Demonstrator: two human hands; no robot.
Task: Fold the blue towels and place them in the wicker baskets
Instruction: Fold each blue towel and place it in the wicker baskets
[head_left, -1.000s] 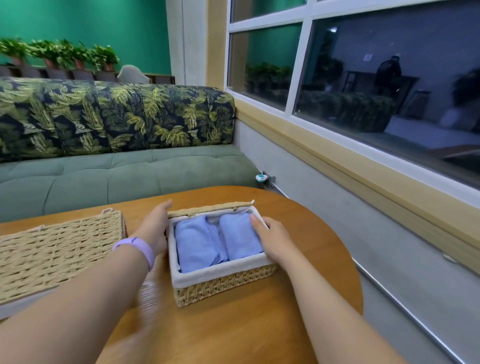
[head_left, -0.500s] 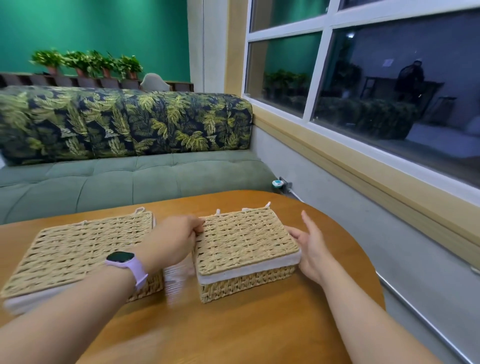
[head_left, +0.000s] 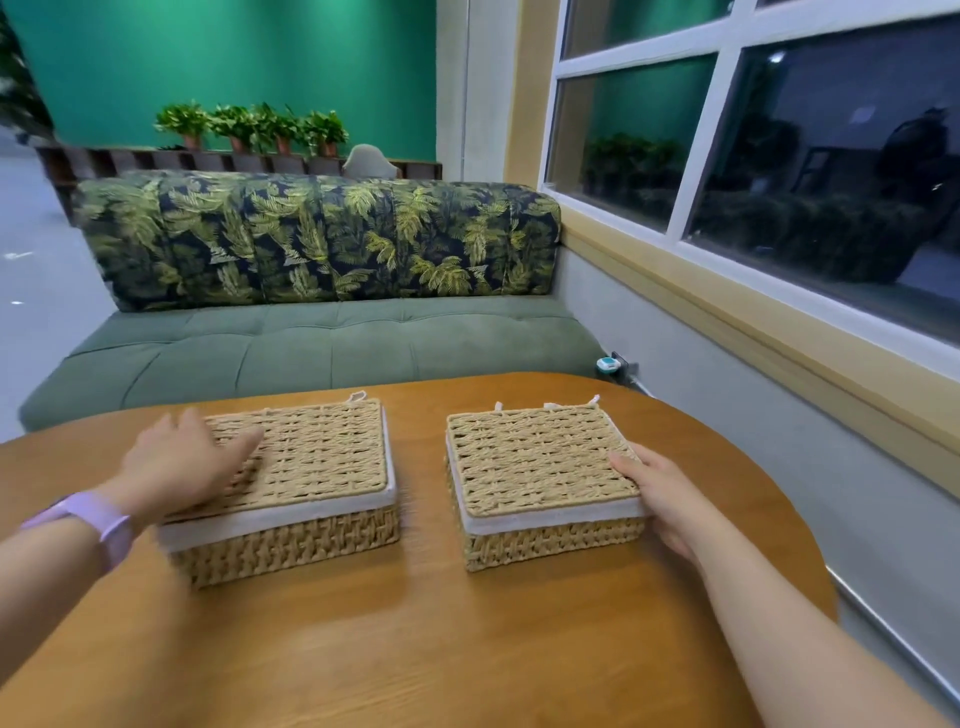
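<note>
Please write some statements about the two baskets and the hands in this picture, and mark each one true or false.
1. Both wicker baskets, the left basket and the right basket, have their lids on. True.
2. A blue towel lies on the table. False: no towel is in view.
3. The left hand rests on the left basket's lid. True.
4. The right hand is lifting the right basket's lid. False: the lid lies flat; the hand is at the basket's right edge.
5. The baskets touch. False: table shows between them.

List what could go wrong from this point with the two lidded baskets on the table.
1. The right basket sits near the table edge by the window; a push from the right hand could slide it off.
2. The left hand looks blurred over the left basket; it might shift the basket or its lid.
</note>
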